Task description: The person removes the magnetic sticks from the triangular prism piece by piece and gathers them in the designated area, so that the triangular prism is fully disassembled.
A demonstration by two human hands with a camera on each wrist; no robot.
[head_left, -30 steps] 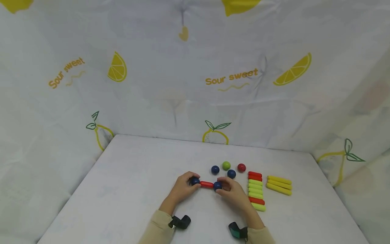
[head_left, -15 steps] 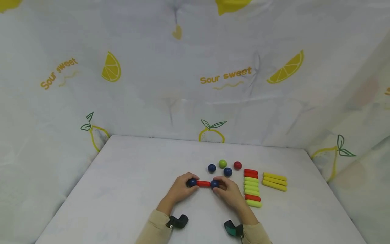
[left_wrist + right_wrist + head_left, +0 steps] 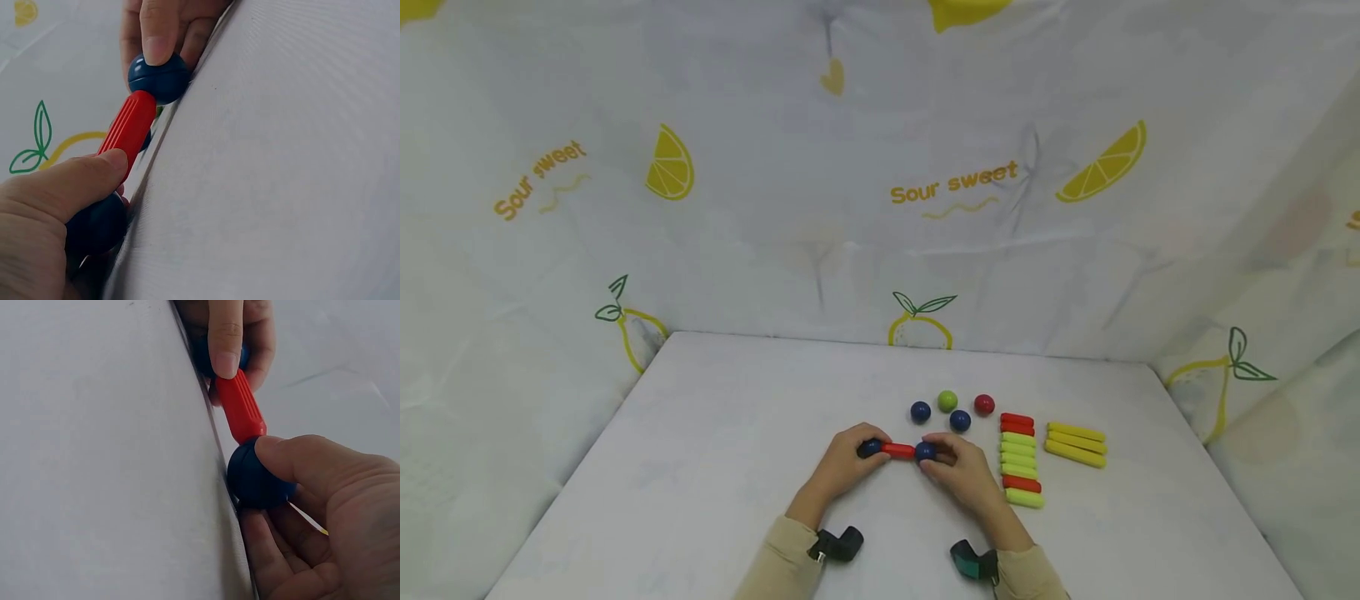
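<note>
A red ridged rod [image 3: 898,451] spans two dark blue balls, one at each end. My left hand [image 3: 844,460] holds the left blue ball [image 3: 97,225], its thumb lying along the near end of the rod in the left wrist view. Thumb and fingers of my right hand [image 3: 961,472] pinch the right blue ball [image 3: 253,478], which meets the rod's other end. Part of the left ball is hidden behind the left thumb and fingers. The joined piece lies level, close over the white table [image 3: 737,433].
Beyond the hands are two loose blue balls [image 3: 921,412], a green ball [image 3: 947,401] and a red ball [image 3: 984,405]. Right of them, short red and lime rods [image 3: 1018,459] form a column beside three longer yellow rods [image 3: 1076,444]. A printed cloth [image 3: 850,192] backs the table.
The head view has shifted slightly, so everything appears a little further left. Both hands keep their hold on the joined balls and rod, with hardly any movement.
</note>
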